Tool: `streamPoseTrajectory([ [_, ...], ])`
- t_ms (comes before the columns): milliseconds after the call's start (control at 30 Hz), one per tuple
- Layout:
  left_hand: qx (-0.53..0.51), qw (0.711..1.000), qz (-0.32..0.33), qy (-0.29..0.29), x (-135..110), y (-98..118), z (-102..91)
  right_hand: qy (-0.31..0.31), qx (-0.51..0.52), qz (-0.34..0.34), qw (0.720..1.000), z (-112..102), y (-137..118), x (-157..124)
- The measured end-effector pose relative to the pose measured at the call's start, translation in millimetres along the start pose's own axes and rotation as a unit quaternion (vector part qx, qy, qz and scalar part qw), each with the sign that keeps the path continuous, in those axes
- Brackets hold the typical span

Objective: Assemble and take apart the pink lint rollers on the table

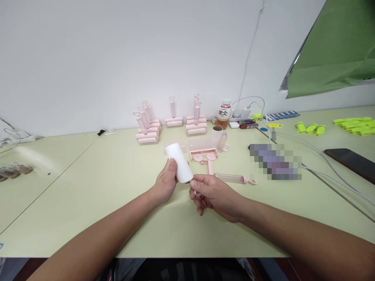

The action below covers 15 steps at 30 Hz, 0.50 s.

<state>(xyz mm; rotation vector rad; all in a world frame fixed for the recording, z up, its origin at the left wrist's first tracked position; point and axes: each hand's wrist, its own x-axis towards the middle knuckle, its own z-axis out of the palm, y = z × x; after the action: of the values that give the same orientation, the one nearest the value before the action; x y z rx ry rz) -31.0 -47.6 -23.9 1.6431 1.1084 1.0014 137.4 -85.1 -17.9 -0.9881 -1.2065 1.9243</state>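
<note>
A white sticky lint-roller roll (pixel 179 163) is tilted over the table, gripped in my left hand (pixel 167 179) with the thumb along its side. At the roll's lower end is my right hand (pixel 212 195), thumb and forefinger pinched against the edge. A small pale piece (pixel 197 193) shows between the right fingers; its kind is unclear. Just beyond lie a pink roller cover (pixel 204 153), a pink bracket arm (pixel 210 168) and a clear handle (pixel 231 178) with a pink loop. Another roll (pixel 217 134) stands on end beside a second clear handle (pixel 222 141).
Several assembled pink lint rollers (pixel 147 136) stand along the wall. A drink bottle (pixel 224 114), chargers and cables are behind. To the right lie a blurred-out flat object (pixel 274 162), a black phone (pixel 351 162) and yellow-green pieces (pixel 357 125). Small bottles (pixel 16 169) lie far left.
</note>
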Motion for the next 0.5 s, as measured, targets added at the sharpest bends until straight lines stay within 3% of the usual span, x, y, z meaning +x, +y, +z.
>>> streamPoseTrajectory([
  [333,-0.09,0.994,-0.039,-0.039,-2.8,2.3,1.7,0.002,-0.023,-0.014,1.0,0.0,0.3,0.3],
  [500,-0.17,0.984,-0.026,-0.053,-5.8,1.7,6.1,-0.006,0.009,-0.042,0.999,-0.4,6.1,2.5],
])
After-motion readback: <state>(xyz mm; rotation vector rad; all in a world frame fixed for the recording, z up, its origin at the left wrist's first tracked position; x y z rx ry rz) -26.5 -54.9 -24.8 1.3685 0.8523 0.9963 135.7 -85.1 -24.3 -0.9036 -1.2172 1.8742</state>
